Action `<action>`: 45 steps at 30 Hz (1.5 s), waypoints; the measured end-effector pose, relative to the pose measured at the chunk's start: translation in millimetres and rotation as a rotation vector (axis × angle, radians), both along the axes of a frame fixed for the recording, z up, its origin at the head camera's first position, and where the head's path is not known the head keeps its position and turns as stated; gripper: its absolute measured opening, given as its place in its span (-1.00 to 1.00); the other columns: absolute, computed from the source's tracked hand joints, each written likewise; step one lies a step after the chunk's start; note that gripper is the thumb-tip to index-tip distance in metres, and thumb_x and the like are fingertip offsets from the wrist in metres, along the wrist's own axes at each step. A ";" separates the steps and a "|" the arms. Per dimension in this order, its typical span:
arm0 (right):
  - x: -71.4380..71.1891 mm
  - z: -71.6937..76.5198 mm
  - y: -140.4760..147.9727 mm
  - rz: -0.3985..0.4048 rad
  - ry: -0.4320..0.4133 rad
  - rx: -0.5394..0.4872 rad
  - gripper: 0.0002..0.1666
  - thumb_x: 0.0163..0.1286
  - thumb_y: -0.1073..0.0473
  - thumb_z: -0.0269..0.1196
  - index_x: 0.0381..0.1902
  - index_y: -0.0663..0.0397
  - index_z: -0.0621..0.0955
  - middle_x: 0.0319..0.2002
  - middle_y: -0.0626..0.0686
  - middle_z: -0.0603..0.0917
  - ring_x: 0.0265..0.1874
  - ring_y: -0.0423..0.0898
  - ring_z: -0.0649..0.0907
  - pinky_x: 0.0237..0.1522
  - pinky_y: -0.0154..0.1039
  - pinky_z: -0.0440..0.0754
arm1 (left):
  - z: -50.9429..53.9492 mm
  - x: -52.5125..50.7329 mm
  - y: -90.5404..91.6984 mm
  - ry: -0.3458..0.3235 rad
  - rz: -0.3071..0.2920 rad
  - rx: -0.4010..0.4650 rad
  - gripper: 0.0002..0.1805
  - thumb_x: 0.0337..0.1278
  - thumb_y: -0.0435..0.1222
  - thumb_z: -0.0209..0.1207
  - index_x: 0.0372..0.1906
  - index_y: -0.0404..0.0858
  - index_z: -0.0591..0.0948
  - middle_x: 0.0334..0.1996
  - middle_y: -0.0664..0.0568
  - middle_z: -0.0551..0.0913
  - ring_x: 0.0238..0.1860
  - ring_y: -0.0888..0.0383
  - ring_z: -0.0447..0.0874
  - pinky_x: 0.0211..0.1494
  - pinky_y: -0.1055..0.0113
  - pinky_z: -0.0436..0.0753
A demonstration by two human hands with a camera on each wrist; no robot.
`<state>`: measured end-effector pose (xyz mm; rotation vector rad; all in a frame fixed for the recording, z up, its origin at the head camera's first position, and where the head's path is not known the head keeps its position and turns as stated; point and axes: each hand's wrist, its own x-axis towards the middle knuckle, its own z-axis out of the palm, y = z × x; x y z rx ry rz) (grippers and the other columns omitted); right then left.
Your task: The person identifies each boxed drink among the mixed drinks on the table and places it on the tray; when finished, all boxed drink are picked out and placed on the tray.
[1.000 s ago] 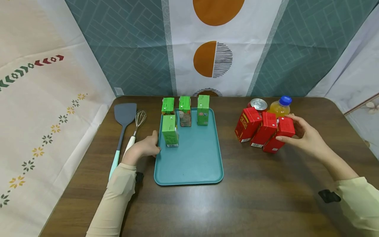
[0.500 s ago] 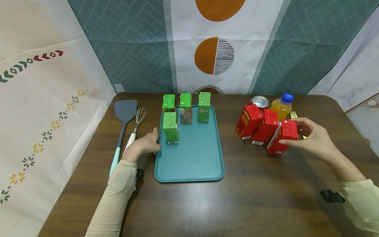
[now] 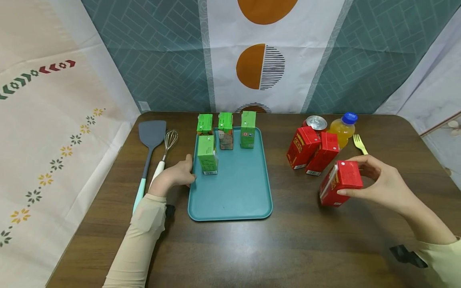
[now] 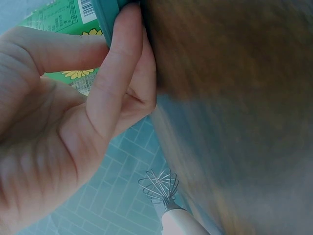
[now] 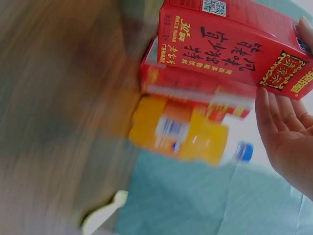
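My right hand (image 3: 381, 182) holds a red drink carton (image 3: 340, 184) between thumb and fingers, apart from two more red cartons (image 3: 321, 154) behind it. The right wrist view shows the held carton (image 5: 234, 49) large, with the fingers on its side. At the blue-green tray's (image 3: 237, 196) left rim, my left hand (image 3: 176, 176) pinches the edge; the left wrist view has thumb and fingers on the rim (image 4: 105, 19). A green carton (image 3: 207, 156) stands on the tray near that hand, and others, including one green carton (image 3: 247, 130), stand along the back.
Left of the tray lie a grey spatula (image 3: 152, 136) and a whisk (image 3: 169, 142). Behind the red cartons stand a drink can (image 3: 316, 123) and an orange juice bottle (image 3: 343, 128). A yellow fork (image 3: 359, 143) lies to their right.
My right hand has drawn the red carton away from the other two, toward the table's front. The fork has come into view. My left hand stays at the tray rim.
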<state>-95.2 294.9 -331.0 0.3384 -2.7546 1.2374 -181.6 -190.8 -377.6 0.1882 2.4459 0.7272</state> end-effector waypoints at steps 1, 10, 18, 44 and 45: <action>1.2 1.6 -5.4 0.025 0.011 -0.002 -0.21 -0.29 0.35 0.56 0.01 0.06 0.52 -0.18 -0.24 0.60 -0.23 -0.43 0.58 -0.26 -0.60 0.49 | 0.1 -0.1 0.1 -0.002 -0.001 0.000 -0.10 0.17 -0.44 -0.05 0.33 -0.63 -0.43 0.06 -0.55 0.42 -0.46 0.08 0.67 -0.26 0.24 0.55; -7.4 12.1 -54.7 0.221 0.044 -0.028 -0.20 -0.28 0.29 0.58 0.02 -0.05 0.52 -0.09 -0.12 0.60 -0.11 -0.30 0.58 -0.14 -0.54 0.50 | 1.5 0.5 1.3 -0.004 0.002 0.002 -0.10 0.17 -0.44 -0.06 0.33 -0.62 -0.43 -0.06 -0.47 0.54 -0.47 0.08 0.67 -0.31 0.28 0.53; -29.3 9.0 -99.8 0.246 -0.064 -0.117 -0.27 -0.10 0.17 0.51 0.08 -0.07 0.48 -0.06 -0.06 0.61 -0.14 -0.15 0.63 -0.23 -0.28 0.62 | -1.0 7.0 3.0 0.027 0.022 -0.039 -0.07 0.01 -0.48 -0.08 0.35 -0.59 -0.41 -0.62 -0.08 0.55 -0.65 0.12 0.45 -0.59 0.35 0.31; -108.5 -9.5 -199.3 0.295 -0.006 -0.241 -0.24 -0.08 0.05 0.51 0.10 0.07 0.47 -0.05 0.00 0.60 -0.09 -0.06 0.58 -0.04 -0.07 0.58 | 3.1 1.2 5.4 0.049 0.122 0.021 -0.08 -0.03 -0.49 0.02 0.39 -0.57 -0.24 0.00 -0.57 0.44 -0.64 0.06 0.63 -0.47 0.25 0.62; -110.4 -10.0 -202.3 0.297 -0.018 -0.252 -0.24 -0.08 0.06 0.51 0.10 0.08 0.47 -0.05 0.01 0.59 -0.08 -0.06 0.58 -0.03 -0.07 0.57 | 3.6 1.1 5.8 0.054 0.125 0.020 -0.09 -0.06 -0.50 0.01 0.38 -0.57 -0.21 -0.03 -0.57 0.45 -0.64 0.06 0.63 -0.47 0.25 0.62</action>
